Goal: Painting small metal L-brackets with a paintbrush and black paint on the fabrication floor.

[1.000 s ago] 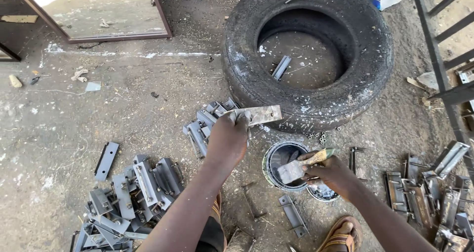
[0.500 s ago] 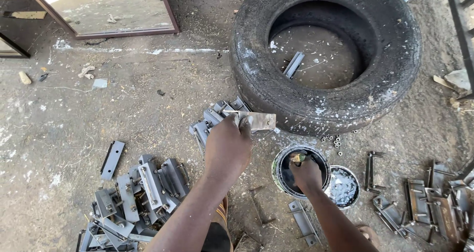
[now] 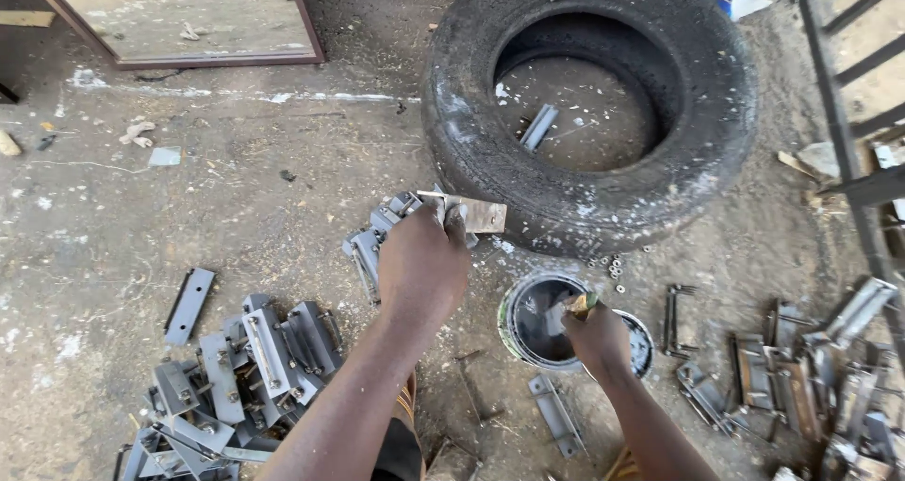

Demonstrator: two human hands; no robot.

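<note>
Clamped in the grip of the left hand is a flat metal bracket, its pale plate sticking out to the right of the knuckles, raised above the ground just in front of the old tyre. Fingers are curled tight round the near end of the piece, so only the far end shows.

Lower and to the right, the right hand is closed round the wooden handle of a paintbrush, whose head dips into the open paint tin. The tin stands on the dirt floor close to the tyre's near wall, and its round lid lies just beside it, partly hidden by the wrist. The bristles are hard to make out against the dark inside of the tin.

Behind the left hand, a small cluster of grey brackets lies on the ground. A larger heap of grey painted brackets sits to the lower left, with one single bar lying apart from it. At the far right, a spread of bare metal pieces lies scattered. Another bar rests inside the tyre's ring, and a few small washers dot the ground near the tin.
</note>
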